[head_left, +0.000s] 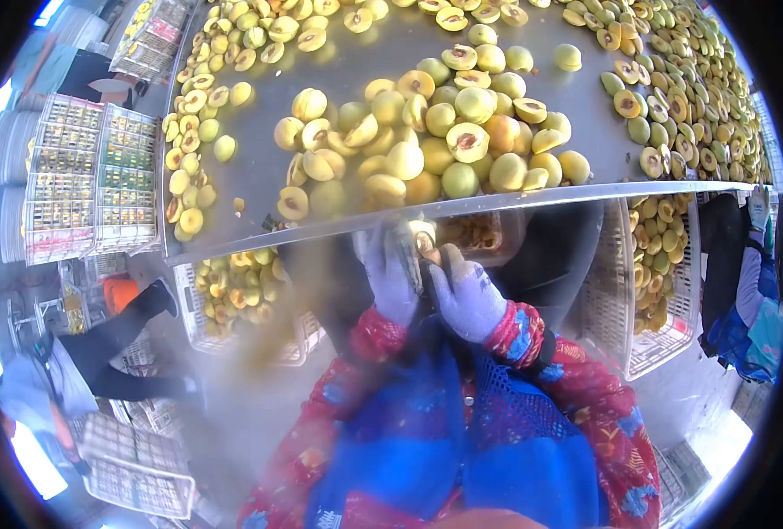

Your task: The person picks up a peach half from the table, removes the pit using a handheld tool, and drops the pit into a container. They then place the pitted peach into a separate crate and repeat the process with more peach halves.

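Note:
My left hand, in a pale lilac glove, is closed just below the table's near edge. A narrow greyish thing runs along its fingers; its kind is blurred. My right hand, gloved alike, is closed with its fingertips pinched on a small cut fruit half between the two hands. The fruit looks like a plum or apricot. Right above the hands, a heap of yellow-green fruit, whole and halved, lies on the metal table. Behind my right hand is a container with orange-brown bits inside.
A raised rim borders the table's near side. White crates of fruit stand below it, one left and one right. More fruit halves cover the table's right. Stacked crates and other people are at the sides.

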`<action>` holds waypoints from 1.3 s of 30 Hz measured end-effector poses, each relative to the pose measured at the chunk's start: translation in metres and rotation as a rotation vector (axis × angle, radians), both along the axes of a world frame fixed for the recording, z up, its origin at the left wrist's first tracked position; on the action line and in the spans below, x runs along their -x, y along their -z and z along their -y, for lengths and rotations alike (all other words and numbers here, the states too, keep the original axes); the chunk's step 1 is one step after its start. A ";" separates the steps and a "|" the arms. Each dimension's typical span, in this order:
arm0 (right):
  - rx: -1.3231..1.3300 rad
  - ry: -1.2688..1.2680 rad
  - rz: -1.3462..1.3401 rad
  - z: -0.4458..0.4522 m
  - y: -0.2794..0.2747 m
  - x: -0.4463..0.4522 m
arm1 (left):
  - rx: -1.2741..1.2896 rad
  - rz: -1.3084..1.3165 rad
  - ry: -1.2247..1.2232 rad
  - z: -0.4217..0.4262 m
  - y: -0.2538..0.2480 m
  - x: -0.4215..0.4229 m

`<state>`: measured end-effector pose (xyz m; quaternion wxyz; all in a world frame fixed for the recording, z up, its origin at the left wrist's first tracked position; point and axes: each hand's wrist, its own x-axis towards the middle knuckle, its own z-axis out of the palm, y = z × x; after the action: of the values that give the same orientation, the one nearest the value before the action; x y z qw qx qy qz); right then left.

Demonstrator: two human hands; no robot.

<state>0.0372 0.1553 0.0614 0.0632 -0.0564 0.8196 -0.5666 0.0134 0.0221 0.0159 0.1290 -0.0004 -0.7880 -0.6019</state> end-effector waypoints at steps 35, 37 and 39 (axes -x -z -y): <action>-0.113 -0.237 0.061 -0.023 0.055 -0.011 | -0.479 0.600 0.448 0.005 0.011 0.015; -0.259 -0.217 0.040 -0.018 0.051 -0.011 | -0.432 0.619 0.435 0.004 0.015 0.017; -0.357 -0.182 0.055 -0.013 0.036 -0.012 | -0.436 0.555 0.421 0.003 0.016 0.014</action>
<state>0.0492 0.1682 0.0252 0.1457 -0.1025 0.8964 -0.4058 -0.0008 0.0191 0.0000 -0.2174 0.0282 -0.6296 -0.7453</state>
